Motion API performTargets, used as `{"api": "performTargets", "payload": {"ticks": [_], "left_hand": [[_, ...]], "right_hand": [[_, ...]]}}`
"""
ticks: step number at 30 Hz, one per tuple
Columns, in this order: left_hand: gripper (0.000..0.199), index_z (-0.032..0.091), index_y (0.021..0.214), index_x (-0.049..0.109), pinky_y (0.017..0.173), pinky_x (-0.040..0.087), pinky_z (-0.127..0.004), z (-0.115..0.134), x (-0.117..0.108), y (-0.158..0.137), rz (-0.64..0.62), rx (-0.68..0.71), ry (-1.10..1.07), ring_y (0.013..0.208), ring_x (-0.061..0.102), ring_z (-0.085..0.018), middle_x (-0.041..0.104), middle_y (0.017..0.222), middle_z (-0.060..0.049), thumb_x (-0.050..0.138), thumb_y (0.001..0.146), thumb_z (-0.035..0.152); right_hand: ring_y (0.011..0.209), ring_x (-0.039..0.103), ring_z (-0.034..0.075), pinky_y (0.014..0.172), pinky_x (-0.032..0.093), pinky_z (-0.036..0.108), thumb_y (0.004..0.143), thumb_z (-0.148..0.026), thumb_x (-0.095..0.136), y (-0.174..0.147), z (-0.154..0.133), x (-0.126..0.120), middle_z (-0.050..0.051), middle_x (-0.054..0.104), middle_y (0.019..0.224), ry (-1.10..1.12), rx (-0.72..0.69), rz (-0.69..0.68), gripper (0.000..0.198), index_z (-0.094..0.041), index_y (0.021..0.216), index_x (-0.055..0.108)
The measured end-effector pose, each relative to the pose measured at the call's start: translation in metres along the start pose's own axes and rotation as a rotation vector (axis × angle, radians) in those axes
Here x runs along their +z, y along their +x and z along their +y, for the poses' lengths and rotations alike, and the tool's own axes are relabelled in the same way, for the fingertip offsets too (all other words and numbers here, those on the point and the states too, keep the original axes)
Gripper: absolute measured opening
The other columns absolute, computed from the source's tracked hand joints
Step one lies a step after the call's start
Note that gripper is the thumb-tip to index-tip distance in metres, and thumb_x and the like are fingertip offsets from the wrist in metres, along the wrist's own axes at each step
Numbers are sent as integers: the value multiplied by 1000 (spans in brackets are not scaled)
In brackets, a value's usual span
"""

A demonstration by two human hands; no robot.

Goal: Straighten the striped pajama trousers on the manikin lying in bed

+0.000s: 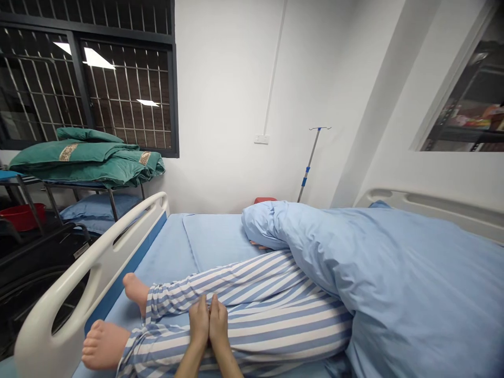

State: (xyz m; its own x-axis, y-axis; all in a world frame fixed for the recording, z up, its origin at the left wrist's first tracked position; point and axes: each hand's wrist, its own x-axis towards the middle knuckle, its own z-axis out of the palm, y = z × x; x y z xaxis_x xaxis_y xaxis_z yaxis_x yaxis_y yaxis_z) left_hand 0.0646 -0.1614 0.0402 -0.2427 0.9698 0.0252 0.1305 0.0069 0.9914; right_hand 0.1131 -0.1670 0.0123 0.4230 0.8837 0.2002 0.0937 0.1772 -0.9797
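Observation:
My left hand (199, 321) and my right hand (219, 319) are side by side above the near leg, almost touching each other. Their fingers are drawn together and point forward, and I see nothing in them. Below them, blue-and-white striped trousers (283, 328) cover two legs lying on the bed. The bare feet, a near foot (104, 344) and a far foot (136, 291), have a smooth, doll-like look. A light blue quilt (378, 257) is over the upper part of the body, which it hides.
A white bed end board (92, 254) rises at the left, another headboard (437, 202) at the right. Behind the bed stands an IV pole (309, 168). Green folded bedding (86, 160) lies on a metal-framed stand, near a black wheelchair (43, 257) and a red basin (23, 216).

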Motion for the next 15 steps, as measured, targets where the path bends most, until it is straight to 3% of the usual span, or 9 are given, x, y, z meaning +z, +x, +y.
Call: {"api": "performTargets", "payload": {"ticks": [4, 9, 15], "left_hand": [[53, 17, 49, 53, 53, 36, -27, -19, -1, -4, -15, 54, 117, 52, 50, -17, 59, 51, -6, 32, 76, 58], [53, 17, 50, 54, 54, 37, -26, -19, -2, -3, -38, 87, 173, 53, 52, -17, 60, 52, -6, 30, 79, 55], [50, 17, 55, 58, 58, 40, -27, -21, -3, -4, -94, 154, 282, 58, 56, -18, 64, 58, -8, 28, 82, 47]], "right_hand": [[51, 46, 13, 50, 37, 23, 81, -56, 34, 1, 0, 0, 3, 54, 51, -25, 4, 17, 51, -17, 52, 48], [52, 47, 13, 50, 36, 23, 83, -55, 30, 2, 0, 1, 4, 56, 53, -81, -7, -15, 52, -17, 53, 49], [49, 47, 14, 48, 30, 24, 85, -48, 31, 8, -18, -10, 4, 56, 50, -339, -92, -85, 50, -18, 49, 50]]}}
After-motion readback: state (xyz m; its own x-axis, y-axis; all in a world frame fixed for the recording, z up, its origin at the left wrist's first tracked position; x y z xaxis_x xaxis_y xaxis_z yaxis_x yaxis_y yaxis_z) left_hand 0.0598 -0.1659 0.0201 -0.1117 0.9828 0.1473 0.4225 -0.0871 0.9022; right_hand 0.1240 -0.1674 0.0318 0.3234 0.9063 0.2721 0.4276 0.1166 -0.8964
